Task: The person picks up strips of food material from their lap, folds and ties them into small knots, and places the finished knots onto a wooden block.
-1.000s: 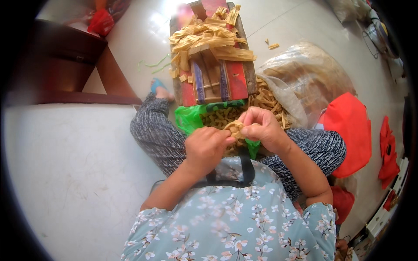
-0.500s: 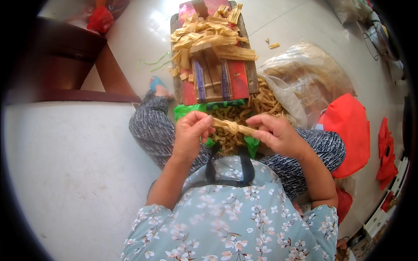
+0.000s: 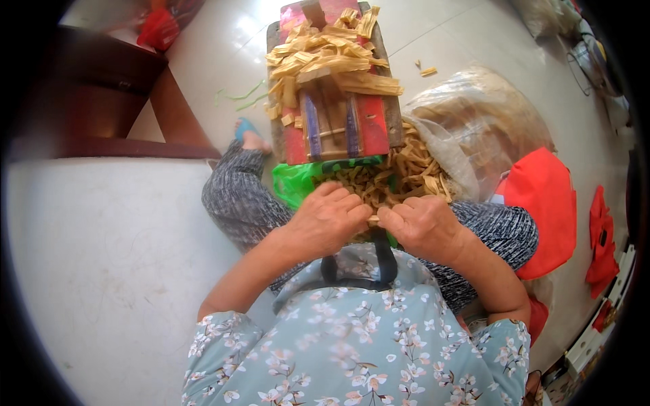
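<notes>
My left hand (image 3: 325, 220) and my right hand (image 3: 423, 230) are close together over my lap, both with curled fingers and backs turned up. They grip a tan, pleated dried strip (image 3: 373, 218), and only a short piece of it shows between them. The knot seen in it earlier is hidden by the fingers. Just beyond my hands, many knotted tan pieces (image 3: 362, 181) lie in a green plastic bag (image 3: 292, 183). Loose flat strips (image 3: 308, 61) are heaped on a red-topped wooden bench (image 3: 376, 132) farther ahead.
A large clear plastic bag (image 3: 484, 108) of tan strips stands right of the bench. A red bag (image 3: 545, 213) is beside my right knee. To the left are a white surface (image 3: 108, 257) and a dark red wooden cabinet (image 3: 101, 81). Scraps (image 3: 428, 71) lie on the tiled floor.
My hands have drawn closer together, moved slightly nearer my body and rolled over so their backs face up. The strip and its knot have become mostly covered by the fingers.
</notes>
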### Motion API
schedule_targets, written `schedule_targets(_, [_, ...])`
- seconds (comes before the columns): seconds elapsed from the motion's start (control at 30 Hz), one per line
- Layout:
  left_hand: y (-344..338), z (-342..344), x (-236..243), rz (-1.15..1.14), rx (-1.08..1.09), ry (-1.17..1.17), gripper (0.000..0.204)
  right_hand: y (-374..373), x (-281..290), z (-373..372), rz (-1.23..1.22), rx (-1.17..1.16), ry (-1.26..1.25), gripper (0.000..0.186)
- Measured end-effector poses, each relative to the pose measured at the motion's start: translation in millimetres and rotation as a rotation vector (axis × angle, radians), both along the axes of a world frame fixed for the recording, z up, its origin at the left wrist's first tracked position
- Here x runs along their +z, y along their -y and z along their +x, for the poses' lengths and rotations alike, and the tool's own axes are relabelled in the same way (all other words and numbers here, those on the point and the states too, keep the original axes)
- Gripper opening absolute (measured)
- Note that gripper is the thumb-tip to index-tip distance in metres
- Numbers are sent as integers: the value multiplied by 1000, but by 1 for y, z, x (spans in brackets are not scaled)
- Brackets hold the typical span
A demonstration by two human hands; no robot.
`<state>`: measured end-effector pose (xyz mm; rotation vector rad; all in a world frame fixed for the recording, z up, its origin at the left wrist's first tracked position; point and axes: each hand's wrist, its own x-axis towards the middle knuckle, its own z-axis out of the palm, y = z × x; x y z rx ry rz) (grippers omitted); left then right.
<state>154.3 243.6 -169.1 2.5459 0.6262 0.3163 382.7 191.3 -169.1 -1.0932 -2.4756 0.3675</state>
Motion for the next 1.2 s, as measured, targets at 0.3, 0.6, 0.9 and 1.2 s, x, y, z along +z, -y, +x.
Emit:
schedule_targets(0.3, [15, -25, 16, 52, 43, -66, 14, 21, 0, 23, -254, 35, -145, 4])
schedule_targets(0.6, [-7, -34, -3, -1628, 548, 682, 54, -21, -6, 20, -111, -140, -145, 15])
schedule_targets(0.9, [-31, -23, 12, -727, 586, 350, 28, -66, 8, 8, 48, -128, -149, 15])
schedule_targets(1.2, [-91, -28, 33, -140, 704, 371, 19, -143, 15, 8, 126, -237, -221, 19])
